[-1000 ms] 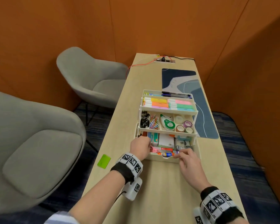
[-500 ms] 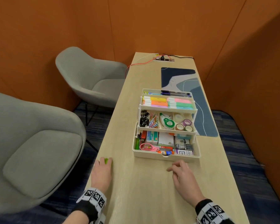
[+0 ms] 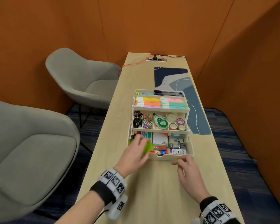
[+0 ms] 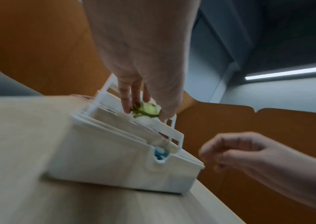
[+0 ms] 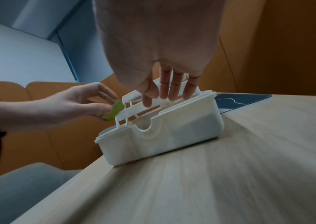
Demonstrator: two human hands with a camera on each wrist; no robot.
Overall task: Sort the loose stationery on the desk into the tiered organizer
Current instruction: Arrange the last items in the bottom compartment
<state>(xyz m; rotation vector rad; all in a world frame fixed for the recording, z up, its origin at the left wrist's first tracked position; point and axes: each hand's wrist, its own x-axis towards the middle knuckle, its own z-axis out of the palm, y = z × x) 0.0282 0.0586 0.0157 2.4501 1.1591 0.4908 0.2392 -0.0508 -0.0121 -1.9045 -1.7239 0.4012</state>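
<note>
The white tiered organizer [image 3: 191, 152] stands open on the desk, its three tiers filled with highlighters, clips, tape rolls and small boxes. My left hand [image 3: 136, 152] hovers over the bottom tier's left side and pinches a bent green sticky note [image 3: 147, 147] [image 4: 145, 111] [image 5: 114, 111] between thumb and fingers. My right hand [image 3: 187, 170] floats just in front of the organizer's front right corner, fingers loosely curled and holding nothing. In the right wrist view its fingers [image 5: 172, 89] hang before the organizer [image 5: 172, 130] without a grip.
A blue patterned desk mat [image 3: 184, 94] lies behind and right of the organizer. A power strip [image 3: 156, 59] with a red cable sits at the desk's far end. Two grey armchairs [image 3: 81, 78] stand to the left. Orange walls enclose the desk.
My left hand picked the green sticky note up from the desk's left edge and carried it over the organizer's bottom tier. My right hand moved forward toward the organizer's front.
</note>
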